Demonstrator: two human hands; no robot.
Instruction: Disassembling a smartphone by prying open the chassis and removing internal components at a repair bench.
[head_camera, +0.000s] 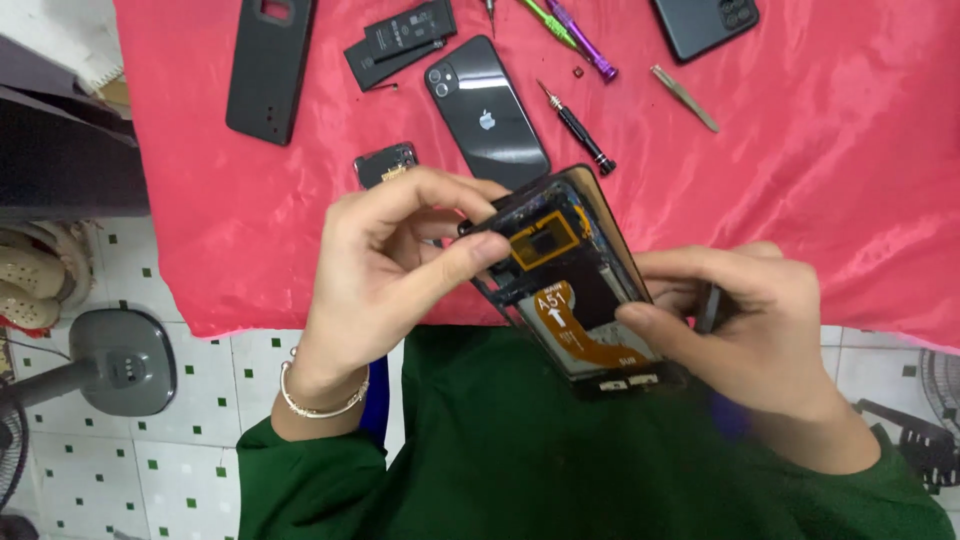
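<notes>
An opened phone (575, 290), back cover off, is gripped at its upper edge by the left hand (385, 265) and clasped at its lower end by the right hand (745, 325); disassembly appears underway. Beyond the grip, 1 black screwdriver (578, 128) lies on the red cloth (850, 170); steady prying seems needed next.

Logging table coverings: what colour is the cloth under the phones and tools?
The cloth is a shiny pinkish red, plain, clearest in the head view.
</notes>
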